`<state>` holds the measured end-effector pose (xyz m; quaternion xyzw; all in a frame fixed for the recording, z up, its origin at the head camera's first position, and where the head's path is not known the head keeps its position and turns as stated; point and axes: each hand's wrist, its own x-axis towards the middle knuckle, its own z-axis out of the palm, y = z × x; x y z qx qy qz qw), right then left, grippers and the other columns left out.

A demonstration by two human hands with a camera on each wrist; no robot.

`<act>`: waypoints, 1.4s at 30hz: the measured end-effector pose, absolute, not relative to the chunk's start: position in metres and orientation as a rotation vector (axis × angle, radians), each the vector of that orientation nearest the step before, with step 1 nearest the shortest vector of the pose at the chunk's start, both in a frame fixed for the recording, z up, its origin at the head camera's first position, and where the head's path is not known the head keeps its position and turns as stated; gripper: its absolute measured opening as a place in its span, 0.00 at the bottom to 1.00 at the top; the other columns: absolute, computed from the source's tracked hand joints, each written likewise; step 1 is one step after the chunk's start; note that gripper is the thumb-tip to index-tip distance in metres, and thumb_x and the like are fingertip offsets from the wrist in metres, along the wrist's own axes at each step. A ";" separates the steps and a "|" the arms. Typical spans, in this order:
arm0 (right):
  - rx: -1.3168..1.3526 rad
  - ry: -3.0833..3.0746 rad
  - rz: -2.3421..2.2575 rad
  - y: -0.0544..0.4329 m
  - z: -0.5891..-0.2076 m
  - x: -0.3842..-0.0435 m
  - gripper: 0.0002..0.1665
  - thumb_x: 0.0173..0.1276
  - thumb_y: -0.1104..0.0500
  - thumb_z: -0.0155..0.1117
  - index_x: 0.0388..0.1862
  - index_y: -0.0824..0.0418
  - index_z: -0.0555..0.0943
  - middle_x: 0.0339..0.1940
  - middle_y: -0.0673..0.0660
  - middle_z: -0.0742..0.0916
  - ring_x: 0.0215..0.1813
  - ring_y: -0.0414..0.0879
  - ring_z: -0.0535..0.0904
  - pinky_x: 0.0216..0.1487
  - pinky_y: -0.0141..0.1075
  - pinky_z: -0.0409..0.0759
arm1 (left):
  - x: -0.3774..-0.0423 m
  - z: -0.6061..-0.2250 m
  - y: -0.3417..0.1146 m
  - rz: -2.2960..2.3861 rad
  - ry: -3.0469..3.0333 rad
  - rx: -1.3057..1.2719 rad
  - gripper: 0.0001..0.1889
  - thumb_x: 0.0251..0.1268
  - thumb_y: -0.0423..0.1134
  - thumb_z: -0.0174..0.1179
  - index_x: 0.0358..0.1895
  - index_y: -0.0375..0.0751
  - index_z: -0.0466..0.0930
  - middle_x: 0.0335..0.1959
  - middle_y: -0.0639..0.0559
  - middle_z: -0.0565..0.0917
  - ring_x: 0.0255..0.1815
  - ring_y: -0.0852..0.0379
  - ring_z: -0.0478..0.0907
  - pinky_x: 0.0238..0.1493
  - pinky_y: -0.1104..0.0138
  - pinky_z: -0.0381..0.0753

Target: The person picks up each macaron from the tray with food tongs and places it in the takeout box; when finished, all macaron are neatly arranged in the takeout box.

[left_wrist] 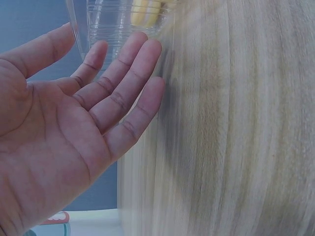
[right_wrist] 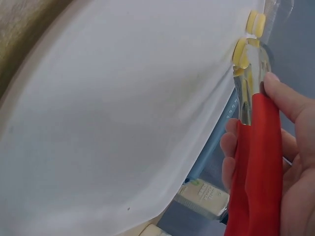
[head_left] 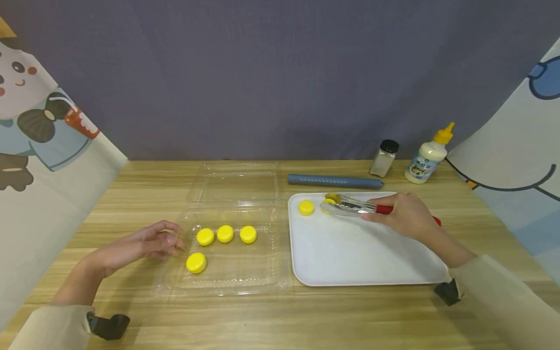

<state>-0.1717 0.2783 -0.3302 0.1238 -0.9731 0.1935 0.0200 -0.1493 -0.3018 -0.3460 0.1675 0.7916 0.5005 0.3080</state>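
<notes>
My right hand (head_left: 409, 214) grips metal tongs (right_wrist: 260, 142) by their red handles, over the far side of a white tray (head_left: 350, 262). The tong tips are around a yellow macaron (right_wrist: 240, 53) near the tray's far left corner. Another yellow macaron (head_left: 306, 207) sits just left of it on the tray. My left hand (head_left: 146, 245) has its fingers loosely bent, palm facing the clear plastic container (head_left: 232, 292), fingertips right at its left wall. Inside the container are several yellow macarons, three in a row and one macaron (head_left: 196, 263) nearer me.
The container's clear lid (head_left: 236, 187) lies folded open behind it. A blue-grey stick-shaped box (head_left: 334, 181) lies beyond the tray. Farther right stand a black-capped jar (head_left: 384, 158) and a squeeze bottle (head_left: 428, 158) with a yellow nozzle. A dark cloth wall (head_left: 271, 82) closes off the back.
</notes>
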 end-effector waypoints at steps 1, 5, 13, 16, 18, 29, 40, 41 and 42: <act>0.386 -3.020 0.596 0.278 -0.330 -0.171 0.34 0.63 0.39 0.74 0.56 0.64 0.86 0.08 0.43 0.59 0.14 0.39 0.52 0.18 0.31 0.53 | -0.149 -0.346 -0.302 1.324 2.093 0.442 0.24 0.84 0.41 0.44 0.71 0.28 0.55 0.65 0.34 0.74 0.60 0.54 0.78 0.55 0.66 0.80; 0.400 -3.009 0.573 0.275 -0.330 -0.170 0.34 0.63 0.40 0.74 0.56 0.65 0.86 0.08 0.43 0.58 0.14 0.39 0.52 0.18 0.31 0.52 | -0.149 -0.347 -0.302 1.329 2.093 0.441 0.24 0.84 0.41 0.44 0.71 0.28 0.55 0.65 0.34 0.75 0.59 0.54 0.78 0.55 0.66 0.80; 0.458 -2.948 0.546 0.276 -0.333 -0.169 0.32 0.63 0.42 0.75 0.55 0.66 0.86 0.08 0.42 0.56 0.15 0.38 0.49 0.19 0.31 0.50 | -0.149 -0.346 -0.301 1.331 2.093 0.444 0.24 0.84 0.42 0.44 0.70 0.28 0.54 0.64 0.34 0.75 0.59 0.53 0.78 0.55 0.66 0.80; 0.472 -2.932 0.535 0.276 -0.332 -0.168 0.32 0.63 0.43 0.75 0.55 0.67 0.86 0.08 0.42 0.56 0.15 0.38 0.49 0.18 0.31 0.51 | -0.149 -0.345 -0.300 1.332 2.095 0.444 0.24 0.84 0.41 0.44 0.70 0.28 0.54 0.64 0.34 0.75 0.59 0.53 0.79 0.55 0.66 0.80; 0.475 -2.927 0.522 0.276 -0.329 -0.168 0.32 0.63 0.43 0.75 0.54 0.67 0.86 0.08 0.42 0.56 0.15 0.38 0.49 0.18 0.31 0.51 | -0.149 -0.345 -0.300 1.332 2.097 0.446 0.24 0.84 0.41 0.44 0.70 0.27 0.54 0.64 0.34 0.75 0.59 0.53 0.79 0.55 0.66 0.80; 0.539 -2.874 0.474 0.268 -0.314 -0.158 0.29 0.60 0.45 0.78 0.53 0.64 0.88 0.07 0.40 0.55 0.15 0.37 0.47 0.18 0.31 0.51 | -0.148 -0.345 -0.302 1.327 2.096 0.460 0.24 0.84 0.41 0.43 0.71 0.27 0.54 0.64 0.33 0.75 0.59 0.55 0.79 0.55 0.65 0.80; 0.632 -2.836 0.421 0.242 -0.291 -0.147 0.26 0.60 0.44 0.78 0.52 0.58 0.90 0.07 0.39 0.56 0.13 0.37 0.50 0.18 0.31 0.53 | -0.149 -0.345 -0.302 1.330 2.102 0.454 0.24 0.84 0.41 0.44 0.71 0.27 0.55 0.64 0.33 0.74 0.59 0.54 0.78 0.55 0.66 0.80; 0.644 -2.831 0.416 0.239 -0.289 -0.147 0.26 0.60 0.44 0.78 0.52 0.58 0.90 0.07 0.39 0.57 0.13 0.37 0.51 0.18 0.32 0.53 | -0.149 -0.345 -0.302 1.329 2.104 0.455 0.24 0.84 0.41 0.44 0.71 0.27 0.55 0.64 0.33 0.74 0.59 0.53 0.78 0.55 0.66 0.80; 0.654 -2.829 0.412 0.236 -0.287 -0.146 0.26 0.60 0.44 0.78 0.52 0.57 0.90 0.07 0.39 0.56 0.13 0.38 0.51 0.18 0.32 0.53 | -0.149 -0.345 -0.301 1.328 2.105 0.455 0.24 0.84 0.41 0.44 0.70 0.27 0.55 0.64 0.33 0.74 0.59 0.53 0.78 0.55 0.66 0.80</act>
